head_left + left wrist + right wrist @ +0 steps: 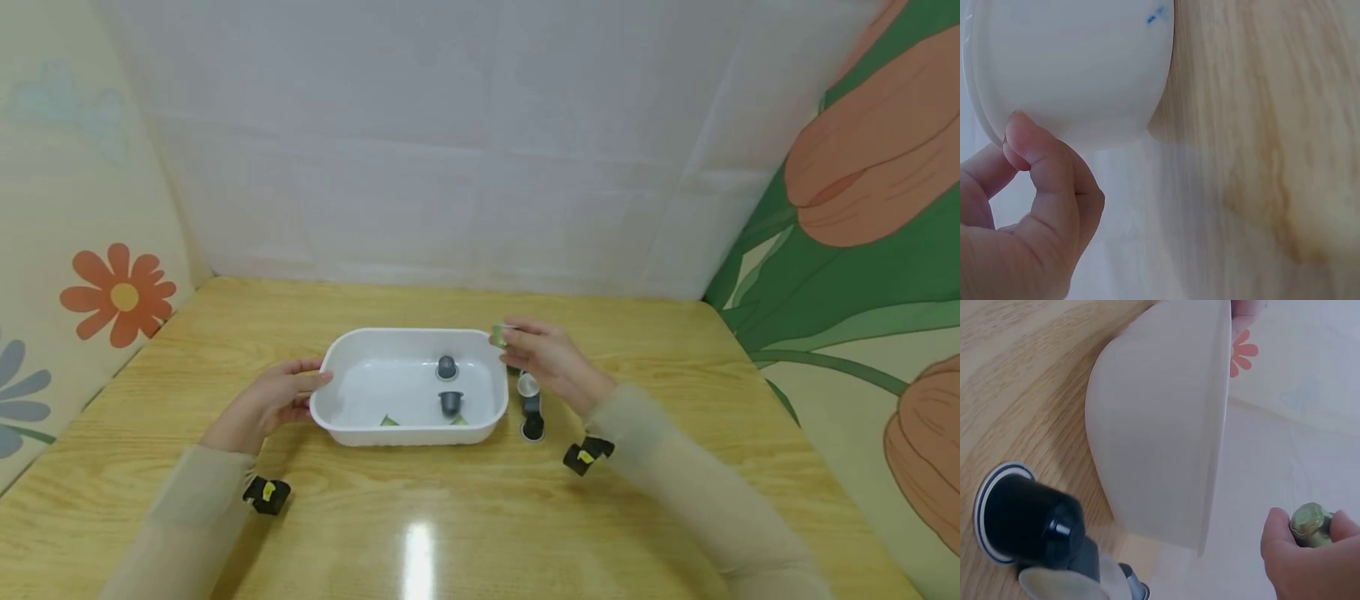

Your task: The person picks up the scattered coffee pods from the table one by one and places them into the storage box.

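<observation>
A white plastic basin point(382, 387) stands on the table. Its left rim is pinched by my left hand point(273, 398), with the thumb over the edge; the left wrist view shows this thumb point(1025, 134) on the basin's wall. My right hand point(551, 358) holds a green coffee capsule point(1311, 524) between thumb and fingers, just above the basin's right rim. Inside the basin lie two dark grey capsules, one point(447, 367) behind the other point(451, 404). Two green capsules point(388, 421) show partly behind the front wall.
Right of the basin, several capsules stand or lie close together: a black one point(1032, 515), a whitish one point(528, 384) and others partly hidden. The wooden table point(345, 517) meets a white cloth point(450, 208) at the back. Patterned panels point(862, 208) flank both sides.
</observation>
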The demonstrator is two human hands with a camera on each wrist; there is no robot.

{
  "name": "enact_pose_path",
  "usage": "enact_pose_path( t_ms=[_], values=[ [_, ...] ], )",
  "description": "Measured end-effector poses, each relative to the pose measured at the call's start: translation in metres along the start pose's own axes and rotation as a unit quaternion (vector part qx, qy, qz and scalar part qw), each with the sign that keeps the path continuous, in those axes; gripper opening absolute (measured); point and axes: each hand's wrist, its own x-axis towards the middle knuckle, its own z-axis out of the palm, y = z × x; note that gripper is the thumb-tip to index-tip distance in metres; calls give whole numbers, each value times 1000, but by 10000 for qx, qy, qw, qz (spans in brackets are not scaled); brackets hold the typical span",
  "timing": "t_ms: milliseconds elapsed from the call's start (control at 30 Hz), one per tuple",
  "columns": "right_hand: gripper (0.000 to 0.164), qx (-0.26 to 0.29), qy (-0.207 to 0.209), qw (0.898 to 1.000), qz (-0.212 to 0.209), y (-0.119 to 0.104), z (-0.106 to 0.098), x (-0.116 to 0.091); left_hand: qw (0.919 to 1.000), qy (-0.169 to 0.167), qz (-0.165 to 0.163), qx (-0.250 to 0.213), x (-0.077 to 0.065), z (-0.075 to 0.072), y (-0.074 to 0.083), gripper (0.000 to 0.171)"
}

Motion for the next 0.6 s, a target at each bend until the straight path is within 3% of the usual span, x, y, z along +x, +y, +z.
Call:
enact_pose_path(
  t_ms=[233,600],
  values=[
    [42,-308,-30,9995,52,5,14,4,10000,16,-4,42,-1,1,-1,53],
    [42,-315,-125,9992,217,14,38,9,10000,7,2,42,0,0,0,57]
  ],
)
